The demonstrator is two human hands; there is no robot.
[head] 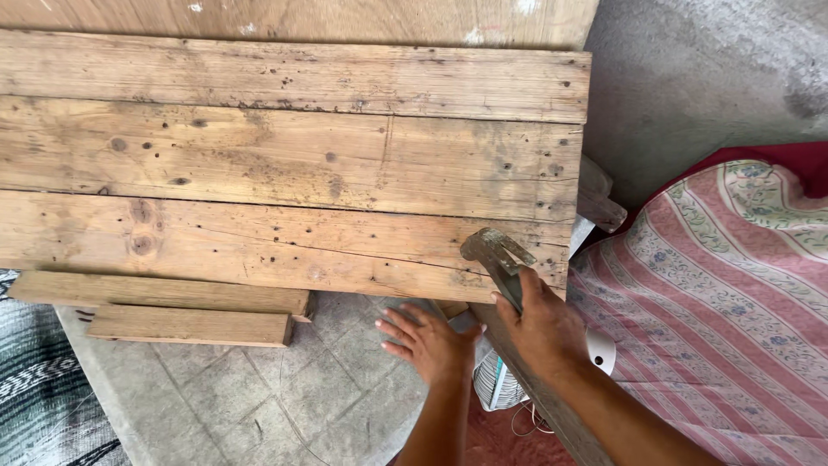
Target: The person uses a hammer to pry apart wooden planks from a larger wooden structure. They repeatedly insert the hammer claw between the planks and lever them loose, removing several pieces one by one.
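On the left, two short wooden battens (185, 311) lie loose beneath the plank panel (285, 173); they could shift if the panel jolts. Our left hand (427, 343) rests open and flat on the concrete floor (285, 397), close to the panel's edge, where it might get pinched. Our right hand (543, 324) clenches the claw hammer (498, 255), whose head sits on the panel's near right corner and may slip. We see no packages, labels or signs.
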